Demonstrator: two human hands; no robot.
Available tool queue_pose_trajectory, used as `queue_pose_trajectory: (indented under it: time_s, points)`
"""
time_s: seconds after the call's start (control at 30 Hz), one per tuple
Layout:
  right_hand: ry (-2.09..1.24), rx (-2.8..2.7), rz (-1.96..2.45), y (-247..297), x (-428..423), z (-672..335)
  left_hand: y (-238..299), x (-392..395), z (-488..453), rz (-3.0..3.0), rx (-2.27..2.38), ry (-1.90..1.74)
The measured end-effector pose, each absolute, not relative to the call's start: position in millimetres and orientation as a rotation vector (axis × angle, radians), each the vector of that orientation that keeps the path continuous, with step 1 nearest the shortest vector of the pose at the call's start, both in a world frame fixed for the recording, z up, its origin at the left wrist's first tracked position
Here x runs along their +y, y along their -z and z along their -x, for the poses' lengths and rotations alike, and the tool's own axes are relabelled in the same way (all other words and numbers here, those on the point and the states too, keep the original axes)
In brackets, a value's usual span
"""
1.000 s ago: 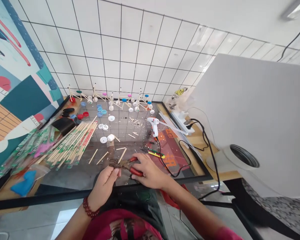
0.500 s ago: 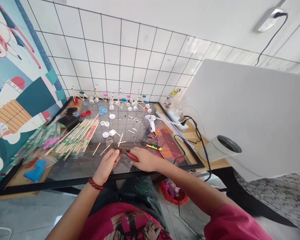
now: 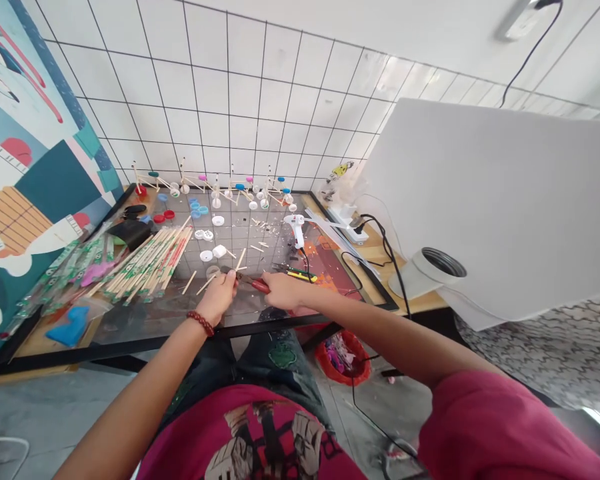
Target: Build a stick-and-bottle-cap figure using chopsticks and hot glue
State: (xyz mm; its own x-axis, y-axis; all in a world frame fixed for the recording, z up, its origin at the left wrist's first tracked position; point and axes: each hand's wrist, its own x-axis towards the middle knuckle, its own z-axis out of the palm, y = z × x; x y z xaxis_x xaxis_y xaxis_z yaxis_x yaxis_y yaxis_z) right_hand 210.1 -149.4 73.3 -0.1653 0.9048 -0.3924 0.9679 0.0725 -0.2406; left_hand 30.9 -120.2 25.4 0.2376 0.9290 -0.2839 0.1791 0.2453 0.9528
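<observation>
My right hand (image 3: pixel 281 292) is closed round the red handles of a pair of pliers (image 3: pixel 253 283) over the glass table (image 3: pixel 180 320). The plier jaws point left toward my left hand (image 3: pixel 219 297), whose fingers are pinched at the jaws on something too small to make out. A red bead bracelet (image 3: pixel 201 323) sits on my left wrist. Short wooden sticks (image 3: pixel 198 283) lie on the glass just beyond my hands.
A bundle of wrapped chopsticks (image 3: pixel 145 263) lies to the left. Bottle caps (image 3: pixel 207 235) and stick-and-cap models (image 3: pixel 230 190) stand at the back. A white glue gun (image 3: pixel 297 229), its black cable, a power strip (image 3: pixel 347 223) and a large white board (image 3: pixel 495 207) are to the right. Below hangs a red basket (image 3: pixel 343 353).
The view has pulled back and tilted, so both hands appear farther up and smaller. The hands keep the same hold on the pliers, drawn slightly closer together.
</observation>
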Motion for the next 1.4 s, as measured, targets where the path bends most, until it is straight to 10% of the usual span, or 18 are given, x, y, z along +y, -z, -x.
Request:
queue_pose_trajectory:
  time_s: [0.93,1.4]
  points:
    - [0.778,2.214,-1.967,-67.3,-137.3,-217.0,-52.2,-109.2,-24.3,-0.778,1.195,-0.509]
    - [0.455,2.036,-2.932,-46.7,-195.6,-344.1,-48.0,-110.4,12.5,-0.714,1.001,-0.752]
